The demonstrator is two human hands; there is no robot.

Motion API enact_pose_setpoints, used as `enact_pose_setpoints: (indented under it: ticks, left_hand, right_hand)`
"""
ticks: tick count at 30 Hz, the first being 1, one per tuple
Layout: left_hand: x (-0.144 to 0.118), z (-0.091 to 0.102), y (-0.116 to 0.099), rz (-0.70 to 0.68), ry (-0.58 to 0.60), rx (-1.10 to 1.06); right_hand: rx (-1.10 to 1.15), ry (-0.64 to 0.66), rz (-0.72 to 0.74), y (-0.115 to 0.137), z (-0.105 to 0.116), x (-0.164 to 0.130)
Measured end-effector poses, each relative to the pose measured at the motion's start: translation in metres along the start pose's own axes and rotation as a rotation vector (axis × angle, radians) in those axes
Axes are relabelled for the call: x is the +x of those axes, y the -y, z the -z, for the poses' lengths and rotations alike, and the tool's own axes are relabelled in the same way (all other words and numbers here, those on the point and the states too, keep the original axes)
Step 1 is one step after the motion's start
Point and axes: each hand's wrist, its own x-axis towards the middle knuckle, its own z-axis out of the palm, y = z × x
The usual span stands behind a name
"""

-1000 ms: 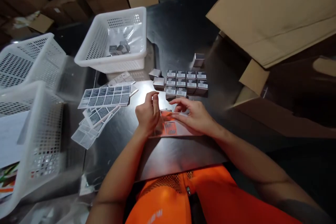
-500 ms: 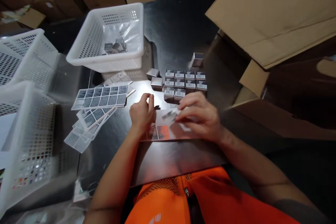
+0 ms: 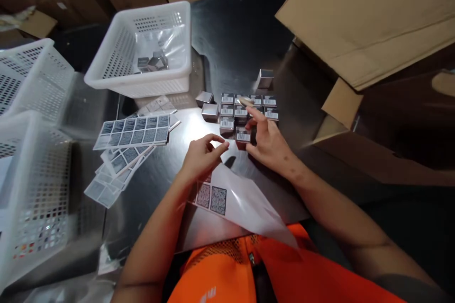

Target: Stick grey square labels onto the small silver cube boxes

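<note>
My right hand point(image 3: 270, 142) reaches into a block of small silver boxes point(image 3: 263, 102) with barcode labels on top. Its thumb and fingers close around one small box point(image 3: 243, 136), drawn a little out of the front row. A pale sticker point(image 3: 245, 101) clings to the raised index fingertip. My left hand point(image 3: 202, 154) hovers just left of that box with fingers loosely curled and nothing in them. Its wrist lies over a sticker sheet point(image 3: 213, 197) with two coded stickers left; the sheet's clear backing point(image 3: 256, 210) curls toward my orange vest.
More sticker sheets point(image 3: 133, 135) fan out at the left. A white basket point(image 3: 106, 75) behind them holds a few unlabelled silver boxes point(image 3: 152, 61). Two more white baskets point(image 3: 42, 184) stand at the far left. A loose box point(image 3: 265, 78) and large cardboard cartons point(image 3: 362, 19) lie to the right.
My right hand peeled a sticker off the sheet and carried it forward to the boxes, pulling one box out. The sheet slid toward me and its backing lifted. My left hand opened.
</note>
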Motion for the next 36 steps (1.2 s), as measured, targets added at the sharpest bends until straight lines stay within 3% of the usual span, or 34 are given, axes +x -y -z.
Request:
enact_pose_setpoints:
  ticks: [4, 6, 8, 10, 15, 17, 19, 22, 28, 36]
  left_hand:
    - [-0.003, -0.006, -0.004, 0.019, 0.053, -0.238]
    - [-0.004, -0.009, -0.005, -0.039, 0.065, -0.349]
    - [-0.003, -0.011, -0.004, -0.114, 0.047, -0.389]
    - [-0.003, -0.012, -0.002, -0.216, -0.033, -0.330]
    - [-0.005, -0.013, -0.001, -0.460, -0.211, -0.110]
    - [-0.006, -0.014, -0.001, -0.561, -0.266, -0.048]
    - [-0.008, -0.017, 0.000, -0.654, -0.304, -0.003]
    - [-0.010, -0.019, 0.003, -0.713, -0.322, 0.050]
    - [-0.012, -0.021, 0.004, -0.729, -0.346, 0.123]
    - [-0.014, -0.022, 0.002, -0.684, -0.365, 0.149]
  right_hand:
    - [0.222, -0.083, 0.236, 0.001, 0.001, -0.002]
    - [0.273, -0.100, 0.382, 0.008, 0.008, -0.002]
    - [0.353, -0.055, 0.424, 0.016, 0.019, -0.002]
    - [0.462, -0.064, 0.359, 0.021, 0.033, -0.003]
    - [0.849, -0.363, 0.025, 0.020, 0.053, -0.002]
    - [0.967, -0.274, -0.178, 0.019, 0.054, -0.001]
    - [1.041, -0.105, -0.372, 0.019, 0.052, 0.000]
    - [1.113, 0.036, -0.523, 0.022, 0.049, -0.001]
    - [1.133, 0.063, -0.643, 0.028, 0.046, -0.001]
    - [1.101, 0.069, -0.637, 0.028, 0.043, -0.001]
